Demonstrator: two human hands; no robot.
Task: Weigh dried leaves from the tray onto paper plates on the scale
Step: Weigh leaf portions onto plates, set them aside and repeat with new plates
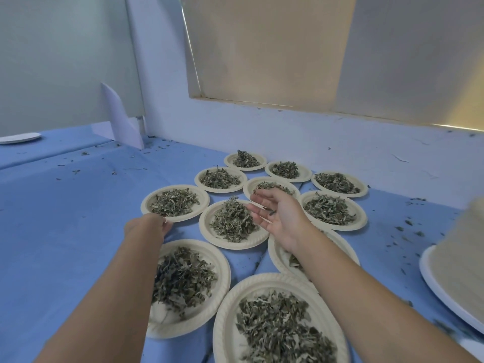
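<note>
Several beige paper plates heaped with dried green leaves lie on the blue cloth. My left hand (146, 226) reaches to the near rim of the left middle plate (146, 203); its fingers are curled at that rim. My right hand (277, 216) hovers palm up with straight fingers over the right edge of the central plate (207, 231), a few leaf bits on the palm. My right forearm covers most of the plate (340, 244) beneath it. No scale or tray is in view.
A stack of empty paper plates (455, 265) stands at the right edge. A white plate (18, 138) lies far left, and a folded white paper (117, 119) leans in the corner. The wall runs close behind the far plates. Leaf crumbs litter the blue cloth (65, 218).
</note>
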